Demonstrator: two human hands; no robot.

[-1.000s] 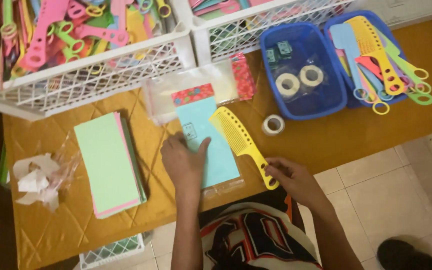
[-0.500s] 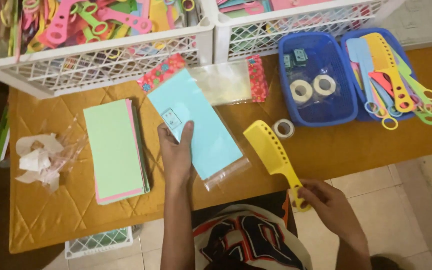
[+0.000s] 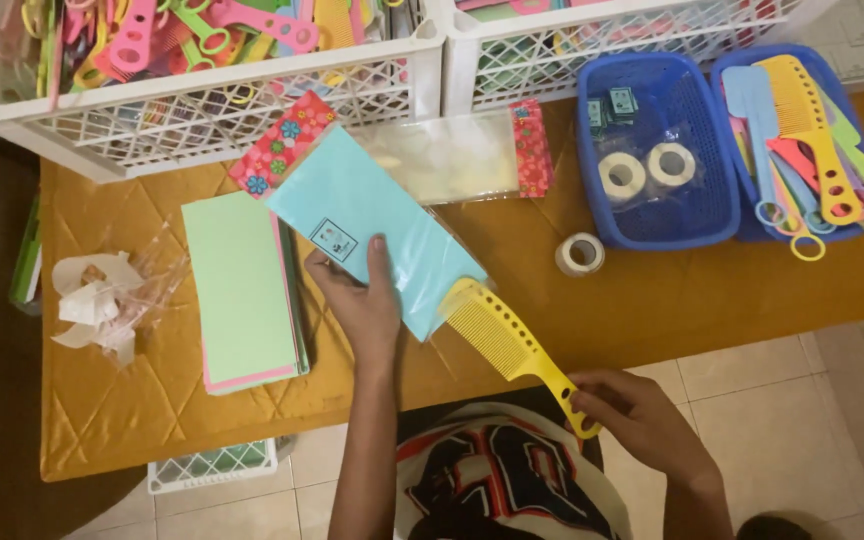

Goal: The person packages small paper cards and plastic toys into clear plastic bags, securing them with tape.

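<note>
My left hand (image 3: 357, 300) holds a clear plastic sleeve with a light blue card (image 3: 372, 225) inside, lifted and tilted over the table; the sleeve's top has a red flowered header. My right hand (image 3: 632, 420) grips the handle of a yellow comb (image 3: 507, 340) near the table's front edge. The comb's toothed end touches the lower open end of the sleeve.
A stack of green and pink cards (image 3: 242, 290) lies on the yellow-brown table (image 3: 702, 290). More clear sleeves (image 3: 452, 155) lie behind. A tape roll (image 3: 580, 253) sits beside a blue basket (image 3: 657, 170) with tape rolls; another basket holds combs (image 3: 812, 130). White crates (image 3: 202, 95) stand at the back. Crumpled plastic (image 3: 102, 300) lies left.
My left hand has turned the sleeve with the blue card toward the right. My right hand has brought the yellow comb left, up to the sleeve's open end.
</note>
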